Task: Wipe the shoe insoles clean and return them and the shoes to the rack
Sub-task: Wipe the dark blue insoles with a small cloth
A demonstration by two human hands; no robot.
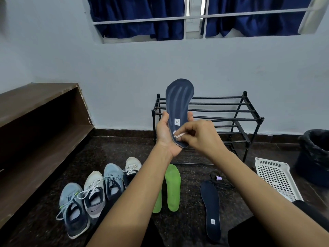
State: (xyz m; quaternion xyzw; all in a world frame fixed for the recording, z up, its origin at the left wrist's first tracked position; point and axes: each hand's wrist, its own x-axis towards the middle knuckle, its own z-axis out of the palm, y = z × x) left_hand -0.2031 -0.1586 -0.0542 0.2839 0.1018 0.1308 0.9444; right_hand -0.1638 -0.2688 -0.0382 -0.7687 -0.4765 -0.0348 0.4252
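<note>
A dark blue insole is held upright before the black rack, its heel gripped by the left hand. The right hand pinches a small white wipe against it. Green insoles and four shoes lie on the floor.
</note>
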